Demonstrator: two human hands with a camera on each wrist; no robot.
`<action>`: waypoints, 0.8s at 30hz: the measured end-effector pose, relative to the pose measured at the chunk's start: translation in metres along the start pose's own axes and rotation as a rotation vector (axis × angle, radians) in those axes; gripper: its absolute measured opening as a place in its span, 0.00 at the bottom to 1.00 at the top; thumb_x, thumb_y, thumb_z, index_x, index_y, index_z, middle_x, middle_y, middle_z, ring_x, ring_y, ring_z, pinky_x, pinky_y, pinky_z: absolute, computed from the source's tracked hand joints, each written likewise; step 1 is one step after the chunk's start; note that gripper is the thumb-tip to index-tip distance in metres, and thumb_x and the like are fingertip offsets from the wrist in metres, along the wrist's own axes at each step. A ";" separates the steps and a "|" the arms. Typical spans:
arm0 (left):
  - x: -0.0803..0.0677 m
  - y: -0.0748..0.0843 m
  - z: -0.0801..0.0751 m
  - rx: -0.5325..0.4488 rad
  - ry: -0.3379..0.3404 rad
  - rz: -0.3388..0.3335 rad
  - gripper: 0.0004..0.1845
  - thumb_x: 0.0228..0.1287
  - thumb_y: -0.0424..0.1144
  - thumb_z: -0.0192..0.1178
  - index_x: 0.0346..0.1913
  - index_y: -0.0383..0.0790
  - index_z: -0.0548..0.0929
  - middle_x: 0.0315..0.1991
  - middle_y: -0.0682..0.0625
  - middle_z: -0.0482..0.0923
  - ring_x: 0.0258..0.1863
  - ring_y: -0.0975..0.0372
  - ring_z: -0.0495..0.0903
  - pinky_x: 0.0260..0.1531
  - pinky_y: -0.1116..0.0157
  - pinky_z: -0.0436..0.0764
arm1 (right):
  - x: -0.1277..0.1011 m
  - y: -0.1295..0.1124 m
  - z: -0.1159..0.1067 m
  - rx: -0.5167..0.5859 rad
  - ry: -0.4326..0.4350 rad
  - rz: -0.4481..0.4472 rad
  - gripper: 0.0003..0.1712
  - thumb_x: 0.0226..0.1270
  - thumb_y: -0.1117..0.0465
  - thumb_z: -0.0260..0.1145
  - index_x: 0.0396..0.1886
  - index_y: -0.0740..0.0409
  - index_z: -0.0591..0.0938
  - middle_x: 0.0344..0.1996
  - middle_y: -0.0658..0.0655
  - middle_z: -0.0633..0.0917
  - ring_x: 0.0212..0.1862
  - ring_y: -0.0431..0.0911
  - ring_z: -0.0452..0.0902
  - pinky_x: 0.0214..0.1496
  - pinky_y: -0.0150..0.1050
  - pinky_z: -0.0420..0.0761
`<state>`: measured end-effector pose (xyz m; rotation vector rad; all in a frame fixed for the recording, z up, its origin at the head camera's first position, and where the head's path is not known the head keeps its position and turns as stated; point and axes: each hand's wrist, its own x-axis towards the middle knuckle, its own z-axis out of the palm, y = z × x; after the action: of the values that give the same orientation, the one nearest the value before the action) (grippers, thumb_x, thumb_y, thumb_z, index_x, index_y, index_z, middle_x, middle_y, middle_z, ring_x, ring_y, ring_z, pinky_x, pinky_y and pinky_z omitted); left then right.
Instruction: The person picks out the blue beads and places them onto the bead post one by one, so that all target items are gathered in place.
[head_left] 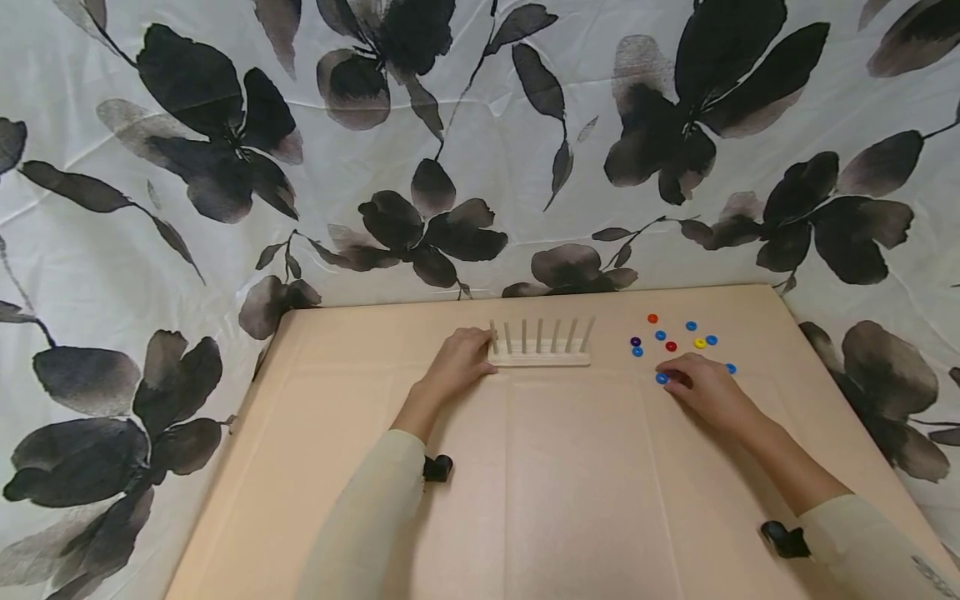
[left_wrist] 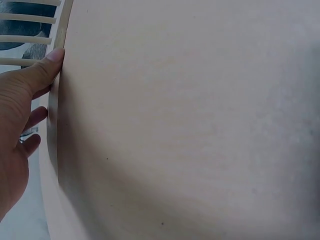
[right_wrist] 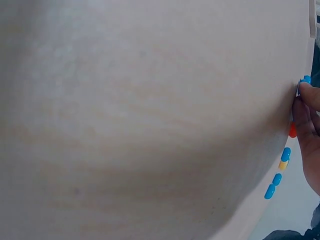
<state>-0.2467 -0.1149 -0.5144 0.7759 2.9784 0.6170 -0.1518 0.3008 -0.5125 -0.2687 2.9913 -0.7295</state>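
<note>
A small wooden peg rack [head_left: 543, 361], with a row of several upright pegs on a flat base, stands near the table's far edge. My left hand [head_left: 456, 365] grips its left end; in the left wrist view the thumb lies on the rack's base [left_wrist: 61, 30]. None of the pegs carries a ring. To the right, my right hand [head_left: 707, 392] pinches a blue ring [head_left: 662, 378] between thumb and fingertips, low over the table. Beyond that hand lie loose rings: a red ring [head_left: 652, 318], a yellow ring [head_left: 700, 342], a dark purple ring [head_left: 636, 342] and several blue ones.
The pale wooden table [head_left: 570, 483] has its far edge just behind the rack. A white cloth with dark flowers [head_left: 420, 225] hangs behind it and down both sides. One blue ring [head_left: 731, 368] lies close beside the right hand's back.
</note>
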 end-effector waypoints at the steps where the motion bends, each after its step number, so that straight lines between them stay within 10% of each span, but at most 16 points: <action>1: 0.000 -0.001 0.000 0.006 -0.006 -0.003 0.34 0.50 0.51 0.72 0.59 0.40 0.78 0.54 0.48 0.80 0.57 0.54 0.76 0.61 0.58 0.72 | 0.000 0.000 0.000 0.001 0.000 -0.001 0.18 0.62 0.65 0.68 0.52 0.60 0.81 0.41 0.59 0.82 0.40 0.48 0.75 0.46 0.47 0.82; 24: -0.002 -0.001 0.001 -0.016 -0.014 -0.017 0.30 0.53 0.52 0.71 0.57 0.42 0.80 0.53 0.50 0.78 0.56 0.54 0.73 0.58 0.56 0.73 | 0.001 -0.004 -0.001 0.002 0.044 -0.032 0.13 0.61 0.61 0.70 0.46 0.56 0.82 0.37 0.55 0.82 0.39 0.47 0.74 0.42 0.41 0.81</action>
<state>-0.2457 -0.1164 -0.5164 0.7493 2.9601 0.6309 -0.1520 0.2975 -0.5099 -0.3055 3.0342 -0.7518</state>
